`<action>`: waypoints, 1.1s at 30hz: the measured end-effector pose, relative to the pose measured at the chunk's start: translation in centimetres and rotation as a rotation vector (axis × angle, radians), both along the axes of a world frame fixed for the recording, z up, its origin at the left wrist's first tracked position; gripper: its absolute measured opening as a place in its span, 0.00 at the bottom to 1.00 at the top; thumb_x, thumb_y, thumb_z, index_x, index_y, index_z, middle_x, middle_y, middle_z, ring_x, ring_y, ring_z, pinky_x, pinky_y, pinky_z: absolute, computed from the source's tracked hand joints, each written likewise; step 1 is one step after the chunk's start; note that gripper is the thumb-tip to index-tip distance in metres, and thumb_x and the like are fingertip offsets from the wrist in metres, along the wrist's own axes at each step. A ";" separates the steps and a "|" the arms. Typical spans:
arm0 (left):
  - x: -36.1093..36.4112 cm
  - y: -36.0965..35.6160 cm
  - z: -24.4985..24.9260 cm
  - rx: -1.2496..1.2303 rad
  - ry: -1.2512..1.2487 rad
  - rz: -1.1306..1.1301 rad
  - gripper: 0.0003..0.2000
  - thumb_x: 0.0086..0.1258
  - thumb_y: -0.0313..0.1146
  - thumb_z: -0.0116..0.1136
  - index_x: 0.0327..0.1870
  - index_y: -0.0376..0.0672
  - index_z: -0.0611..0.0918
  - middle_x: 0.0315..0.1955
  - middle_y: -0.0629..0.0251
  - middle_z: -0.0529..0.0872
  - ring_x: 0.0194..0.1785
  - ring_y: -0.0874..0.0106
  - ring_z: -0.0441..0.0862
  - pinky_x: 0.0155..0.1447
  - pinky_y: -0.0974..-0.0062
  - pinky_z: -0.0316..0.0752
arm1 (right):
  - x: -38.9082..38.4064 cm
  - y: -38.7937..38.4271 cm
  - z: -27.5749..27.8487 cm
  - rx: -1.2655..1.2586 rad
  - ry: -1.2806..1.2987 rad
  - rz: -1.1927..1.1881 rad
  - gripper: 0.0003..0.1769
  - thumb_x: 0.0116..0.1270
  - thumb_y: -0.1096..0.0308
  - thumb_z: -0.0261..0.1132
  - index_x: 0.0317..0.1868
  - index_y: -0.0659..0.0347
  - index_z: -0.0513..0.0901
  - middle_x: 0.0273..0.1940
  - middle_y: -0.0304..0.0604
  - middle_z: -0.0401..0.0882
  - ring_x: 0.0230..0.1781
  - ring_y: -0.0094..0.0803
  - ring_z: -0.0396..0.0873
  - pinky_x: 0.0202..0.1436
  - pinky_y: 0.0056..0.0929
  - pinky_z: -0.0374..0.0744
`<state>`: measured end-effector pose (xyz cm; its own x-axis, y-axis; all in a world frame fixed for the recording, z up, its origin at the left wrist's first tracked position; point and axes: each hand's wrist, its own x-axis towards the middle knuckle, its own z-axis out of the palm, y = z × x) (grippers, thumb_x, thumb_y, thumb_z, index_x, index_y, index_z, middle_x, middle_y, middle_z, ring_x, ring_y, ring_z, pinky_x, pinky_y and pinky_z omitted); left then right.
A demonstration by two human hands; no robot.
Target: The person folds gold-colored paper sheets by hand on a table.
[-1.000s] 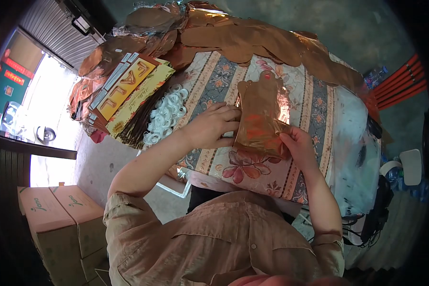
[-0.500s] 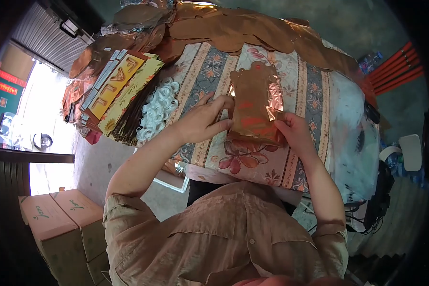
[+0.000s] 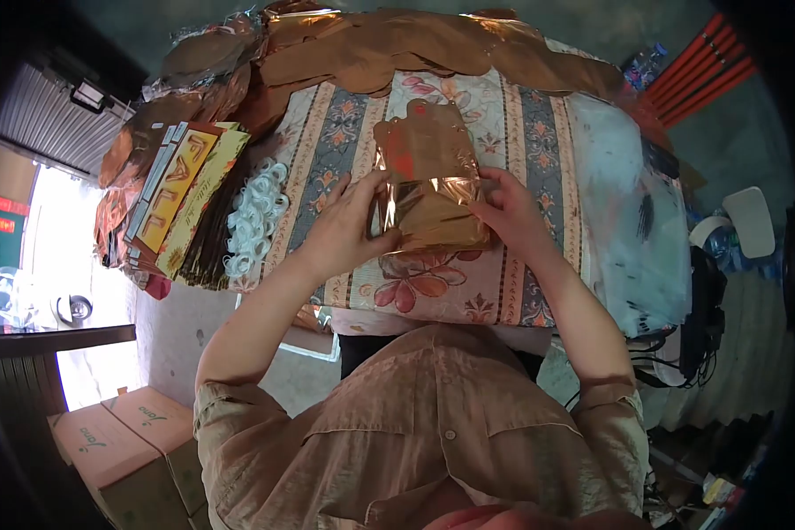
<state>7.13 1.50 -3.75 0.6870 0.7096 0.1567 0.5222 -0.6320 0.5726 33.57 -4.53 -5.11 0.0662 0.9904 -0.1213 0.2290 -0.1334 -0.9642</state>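
Note:
A shiny copper-gold foil piece (image 3: 437, 216) with a scalloped top edge lies on the flowered tablecloth (image 3: 424, 283) in front of me. A bright crease runs across its middle. My left hand (image 3: 349, 216) is at its left edge, thumb on the lower corner and fingers curled along the side. My right hand (image 3: 512, 212) pinches the right edge between thumb and fingers. Left of my left hand sits a pile of white plastic rings (image 3: 256, 212). Beyond it is a stack of printed cards (image 3: 181, 199) reading "FALL".
Brown foil pieces (image 3: 380, 53) are heaped along the table's far edge. Clear plastic bags (image 3: 636, 221) lie at the right. Cardboard boxes (image 3: 132, 433) stand on the floor at lower left, and orange poles (image 3: 702, 75) lean at upper right.
My view has shifted, so the table sits further left. The foil's bright crease now crosses its whole width. My left fingers have closed in on its left edge; my right hand stays at the right edge.

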 end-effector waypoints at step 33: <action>0.0 0.1 -0.2 -0.028 0.000 0.014 0.36 0.59 0.37 0.67 0.67 0.40 0.61 0.54 0.48 0.79 0.62 0.54 0.75 0.76 0.49 0.52 | -3.1 0.3 -0.4 0.431 -1.007 0.470 0.37 0.70 0.52 0.57 0.72 0.68 0.61 0.75 0.52 0.53 0.78 0.47 0.48 0.78 0.47 0.49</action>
<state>7.10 1.62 -3.90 0.6773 0.7229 0.1365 0.5308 -0.6087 0.5897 30.47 -4.20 -5.50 -0.4394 0.8894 0.1263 0.8482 0.4571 -0.2677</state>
